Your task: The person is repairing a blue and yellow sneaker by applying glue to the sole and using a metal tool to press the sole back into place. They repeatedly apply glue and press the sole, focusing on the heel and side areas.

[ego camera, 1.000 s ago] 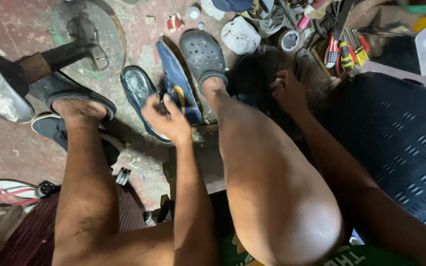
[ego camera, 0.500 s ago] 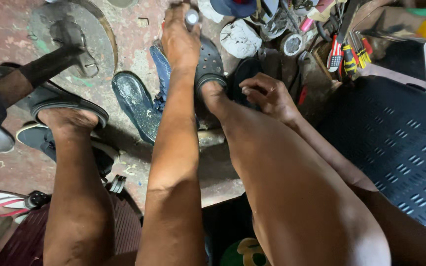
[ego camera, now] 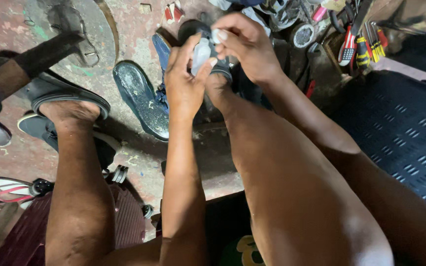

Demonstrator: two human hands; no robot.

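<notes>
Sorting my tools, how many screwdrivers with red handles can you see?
3, perhaps: one red-and-white screwdriver and two red-and-yellow ones, all at top right beside the dark mat. Clutter may hide more.

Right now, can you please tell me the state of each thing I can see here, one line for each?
Small whitish bottle: held up between both hands, above the shoes.
Left hand: gripping the bottle from below.
Right hand: fingertips pinching the bottle's top.
Dark blue shoe sole: lying on the floor, untouched.
Red-handled screwdrivers: lying in a pile, untouched.
Black ribbed mat: flat on the floor.
</notes>
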